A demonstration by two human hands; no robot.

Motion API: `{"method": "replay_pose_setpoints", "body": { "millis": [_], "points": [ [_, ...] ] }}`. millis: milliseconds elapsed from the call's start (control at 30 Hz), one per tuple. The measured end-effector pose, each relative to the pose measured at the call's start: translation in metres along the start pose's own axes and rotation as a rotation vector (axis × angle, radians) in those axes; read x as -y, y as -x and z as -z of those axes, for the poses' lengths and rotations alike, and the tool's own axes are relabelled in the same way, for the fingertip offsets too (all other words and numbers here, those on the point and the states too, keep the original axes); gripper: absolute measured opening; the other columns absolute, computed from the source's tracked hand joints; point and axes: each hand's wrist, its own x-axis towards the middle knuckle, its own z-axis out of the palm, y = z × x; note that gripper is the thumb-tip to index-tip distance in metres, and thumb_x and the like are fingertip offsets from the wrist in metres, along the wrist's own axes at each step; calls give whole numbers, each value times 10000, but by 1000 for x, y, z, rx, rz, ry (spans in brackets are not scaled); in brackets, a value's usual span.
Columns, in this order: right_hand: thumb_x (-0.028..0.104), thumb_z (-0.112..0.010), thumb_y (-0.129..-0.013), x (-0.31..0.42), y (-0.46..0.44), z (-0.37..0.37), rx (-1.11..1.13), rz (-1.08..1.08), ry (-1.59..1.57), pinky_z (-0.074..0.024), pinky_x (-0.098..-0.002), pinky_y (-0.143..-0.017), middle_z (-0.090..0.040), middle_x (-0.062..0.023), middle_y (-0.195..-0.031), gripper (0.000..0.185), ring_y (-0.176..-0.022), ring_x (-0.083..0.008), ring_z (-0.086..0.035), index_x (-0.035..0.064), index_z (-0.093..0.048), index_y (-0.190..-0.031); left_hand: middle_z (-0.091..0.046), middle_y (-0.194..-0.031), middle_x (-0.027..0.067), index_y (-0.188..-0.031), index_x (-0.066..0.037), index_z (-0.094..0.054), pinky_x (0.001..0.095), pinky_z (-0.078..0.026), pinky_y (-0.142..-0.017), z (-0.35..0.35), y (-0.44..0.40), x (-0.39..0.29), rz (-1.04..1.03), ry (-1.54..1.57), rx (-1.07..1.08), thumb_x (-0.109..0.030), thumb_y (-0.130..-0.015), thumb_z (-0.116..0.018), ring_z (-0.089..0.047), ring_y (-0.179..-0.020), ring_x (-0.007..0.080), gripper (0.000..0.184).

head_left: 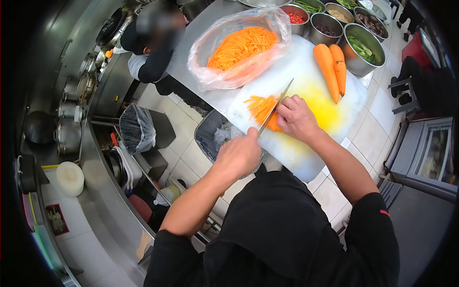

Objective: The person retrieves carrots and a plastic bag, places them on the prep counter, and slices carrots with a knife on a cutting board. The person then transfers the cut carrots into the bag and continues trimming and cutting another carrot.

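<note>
Carrot strips (259, 107), thin and bright orange, lie beside the knife (276, 107)

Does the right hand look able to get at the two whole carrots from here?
Probably yes: only bare cutting board seems to lie between the right hand and the two whole carrots, though it would first have to leave the cut carrot beside the knife.

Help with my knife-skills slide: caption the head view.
Left hand holding a knife by carrot strips on a cutting board, right hand beside the blade, whole carrots nearby.
</note>
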Motion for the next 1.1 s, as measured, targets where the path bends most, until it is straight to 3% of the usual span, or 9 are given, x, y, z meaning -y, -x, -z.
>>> {"method": "replay_pose_setpoints", "body": {
  "millis": [533, 633, 733, 1100],
  "points": [
    [76, -707, -727, 1, 1, -3, -111, 14, -8, -512, -409, -779, -585, -77, -873, 132, -854, -291, -584, 79, -617, -824, -687, -1013, 361, -1243, 43, -467, 589, -490, -906, -17, -18, -6, -24, 45, -47, -189, -983, -469, -661, -1008, 525, 348],
    [69, -706, -721, 0, -2, -2, -139, 27, 1, -515, -404, -775, -586, -79, -871, 137, -848, -288, -585, 76, -617, -824, -682, -1056, 371, -1247, 46, -456, 597, -487, -927, 4, 2, -11, -49, 14, -2, -149, -965, -416, -653, -1038, 541, 345],
    [62, -705, -716, 1, 3, -5, -158, 26, 5, -517, -404, -768, -584, -82, -866, 144, -846, -287, -584, 76, -618, -830, -683, -1052, 373, -1253, 51, -456, 596, -488, -927, -17, -11, -13, 6, 42, -15, -151, -970, -411, -657, -1031, 543, 350],
    [40, -677, -754, 3, -3, 1, -144, 3, -59, -505, -427, -749, -577, -122, -858, 112, -831, -317, -578, 50, -598, -833, -673, -1086, 379, -1298, 38, -469, 587, -482, -958, -21, -22, -11, 11, 90, -17, -189, -978, -439, -650, -1079, 523, 394]
  ]
}}
